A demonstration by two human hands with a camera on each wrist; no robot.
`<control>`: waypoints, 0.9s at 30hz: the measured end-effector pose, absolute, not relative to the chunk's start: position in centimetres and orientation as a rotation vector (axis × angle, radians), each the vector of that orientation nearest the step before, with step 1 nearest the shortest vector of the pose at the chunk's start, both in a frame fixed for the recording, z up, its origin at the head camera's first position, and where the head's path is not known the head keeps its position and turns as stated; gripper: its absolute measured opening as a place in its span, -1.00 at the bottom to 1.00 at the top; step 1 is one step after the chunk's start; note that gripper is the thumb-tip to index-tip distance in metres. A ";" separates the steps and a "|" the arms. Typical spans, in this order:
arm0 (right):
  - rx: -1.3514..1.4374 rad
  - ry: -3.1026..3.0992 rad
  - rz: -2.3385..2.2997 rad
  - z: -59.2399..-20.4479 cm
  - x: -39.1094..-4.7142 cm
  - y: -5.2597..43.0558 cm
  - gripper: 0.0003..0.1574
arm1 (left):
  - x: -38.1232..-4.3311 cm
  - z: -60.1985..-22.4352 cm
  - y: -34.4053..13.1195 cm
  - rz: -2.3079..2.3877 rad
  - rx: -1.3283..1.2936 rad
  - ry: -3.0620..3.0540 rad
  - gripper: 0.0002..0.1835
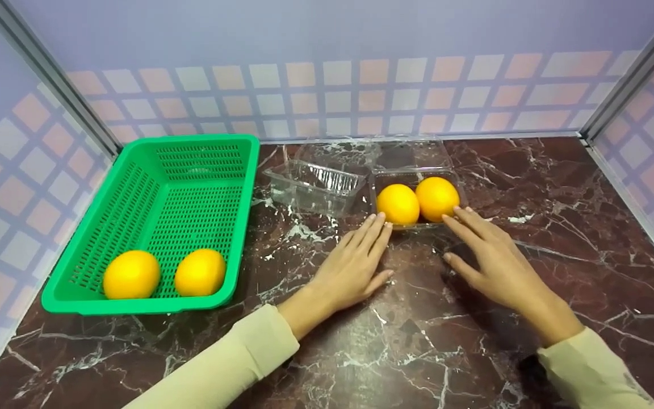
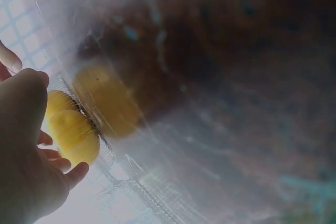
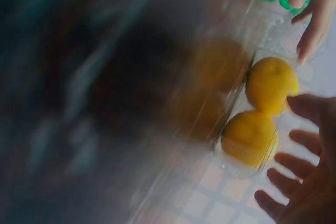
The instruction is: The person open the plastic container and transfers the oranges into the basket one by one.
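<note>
Two round orange-yellow fruits, likely oranges, sit side by side in a clear plastic clamshell box [image 1: 412, 169] whose lid stands folded back toward the wall. The left orange [image 1: 398, 204] and the right orange [image 1: 437, 199] also show in the right wrist view. My left hand [image 1: 352, 261] lies with straight fingers, fingertips right at the box's front left corner. On the other side, my right hand [image 1: 491, 255] has its fingers spread and extended, fingertips at the front right corner beside the right orange. Neither hand grips anything.
A green plastic basket [image 1: 250, 210] stands on the left with two more oranges [image 1: 132, 275] near its front end. Another open clear box [image 1: 315, 184] is between basket and fruit-filled box. Tiled-pattern walls [image 1: 338, 74] enclose the dark marbled tabletop [image 1: 389, 352].
</note>
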State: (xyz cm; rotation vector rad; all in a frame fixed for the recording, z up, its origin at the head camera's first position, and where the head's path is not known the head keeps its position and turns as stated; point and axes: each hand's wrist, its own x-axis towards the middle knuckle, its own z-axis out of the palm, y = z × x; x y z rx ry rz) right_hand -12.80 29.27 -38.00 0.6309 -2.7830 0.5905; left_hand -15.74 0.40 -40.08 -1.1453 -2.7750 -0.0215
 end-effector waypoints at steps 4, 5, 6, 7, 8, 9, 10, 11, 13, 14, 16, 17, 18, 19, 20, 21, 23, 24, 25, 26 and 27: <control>0.741 -2.809 0.523 -38.0 -12.7 30.0 -0.08 | -15.7 -40.0 0.4 0.013 -1.134 -2.776 -0.10; 0.755 -2.815 0.514 -38.0 -12.6 30.2 -0.07 | -15.7 -40.0 0.4 0.020 -1.131 -2.774 -0.10; 0.760 -2.823 0.509 -38.0 -12.6 30.3 -0.07 | -15.7 -40.0 0.4 0.027 -1.132 -2.770 -0.10; 0.760 -2.830 0.501 -38.1 -12.6 30.4 -0.07 | -15.7 -40.0 0.4 0.034 -1.134 -2.765 -0.10; 0.759 -2.838 0.496 -38.2 -12.7 30.6 -0.07 | -15.7 -39.9 0.4 0.043 -1.135 -2.758 -0.10; 0.756 -2.847 0.490 -38.3 -12.7 30.6 -0.07 | -15.7 -40.0 0.4 0.052 -1.137 -2.753 -0.10; 0.755 -2.855 0.488 -38.4 -12.7 30.7 -0.07 | -15.7 -40.0 0.4 0.059 -1.140 -2.748 -0.11; 0.754 -2.863 0.486 -38.6 -12.7 30.8 -0.07 | -15.7 -40.0 0.3 0.066 -1.143 -2.745 -0.11; 0.756 -2.872 0.481 -38.8 -12.7 31.0 -0.05 | -15.7 -40.1 0.4 0.074 -1.144 -2.736 -0.11; 0.757 -2.874 0.484 -38.9 -12.8 31.0 -0.04 | -15.7 -40.1 0.4 0.077 -1.144 -2.733 -0.11; 0.755 -2.888 0.489 -38.9 -12.7 31.0 -0.02 | -15.8 -40.2 0.4 0.072 -1.144 -2.733 -0.11; 0.752 -2.897 0.491 -38.8 -12.6 30.9 0.00 | -15.8 -40.2 0.4 0.068 -1.146 -2.733 -0.11; 0.747 -2.909 0.495 -38.8 -12.6 30.9 0.01 | -15.8 -40.2 0.4 0.067 -1.149 -2.734 -0.11; 0.745 -2.920 0.498 -38.7 -12.6 30.8 0.02 | -15.8 -40.2 0.4 0.068 -1.151 -2.737 -0.11; 0.743 -2.933 0.501 -38.6 -12.5 30.7 0.03 | -15.8 -40.2 0.4 0.075 -1.151 -2.740 -0.11; 0.739 -2.944 0.505 -38.6 -12.5 30.6 0.03 | -15.8 -40.2 0.4 0.084 -1.150 -2.742 -0.11; 0.729 -2.957 0.509 -38.5 -12.5 30.7 0.02 | -15.8 -40.1 0.5 0.101 -1.151 -2.745 -0.10; 0.723 -2.962 0.509 -38.5 -12.4 30.7 0.02 | -15.8 -40.0 0.6 0.109 -1.153 -2.749 -0.10; 0.724 -2.963 0.509 -38.5 -12.4 30.6 0.01 | -15.8 -39.8 0.5 0.116 -1.151 -2.758 -0.10; 0.721 -2.966 0.509 -38.5 -12.5 30.5 0.01 | -15.8 -39.6 0.5 0.117 -1.150 -2.769 -0.10; 0.718 -2.968 0.508 -38.5 -12.5 30.4 0.01 | -15.8 -39.4 0.5 0.116 -1.149 -2.780 -0.11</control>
